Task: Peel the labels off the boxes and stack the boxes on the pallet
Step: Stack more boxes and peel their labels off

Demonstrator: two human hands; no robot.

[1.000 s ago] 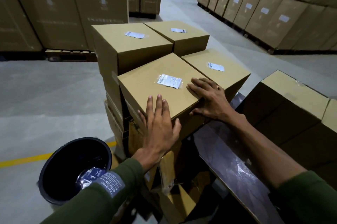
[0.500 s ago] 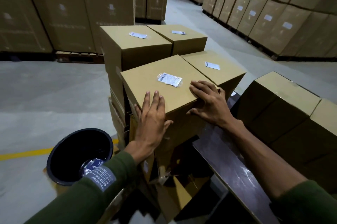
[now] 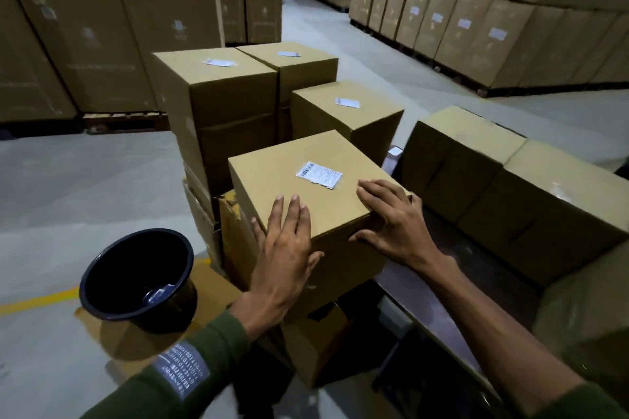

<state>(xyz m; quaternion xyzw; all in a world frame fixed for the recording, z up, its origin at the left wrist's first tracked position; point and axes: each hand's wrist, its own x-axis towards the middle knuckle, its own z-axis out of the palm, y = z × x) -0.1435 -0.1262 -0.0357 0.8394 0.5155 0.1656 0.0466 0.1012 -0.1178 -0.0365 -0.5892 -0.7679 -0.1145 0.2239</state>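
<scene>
The left hand [image 3: 286, 248] lies flat with straight fingers over the near left corner of the nearest box [image 3: 306, 200], thumb against its front face; the right hand [image 3: 394, 228] presses spread fingers on the top's right edge, thumb on the side, so neither is clenched. This smooth square cardboard box sits mid-frame on other cartons, a glossy white label [image 3: 319, 175] on its top at 12 o'clock from the hands. Three taller labelled boxes [image 3: 238, 101] stand behind it. At 8 o'clock sits a round black plastic bin [image 3: 136, 279] on the grey concrete floor [image 3: 85, 180].
</scene>
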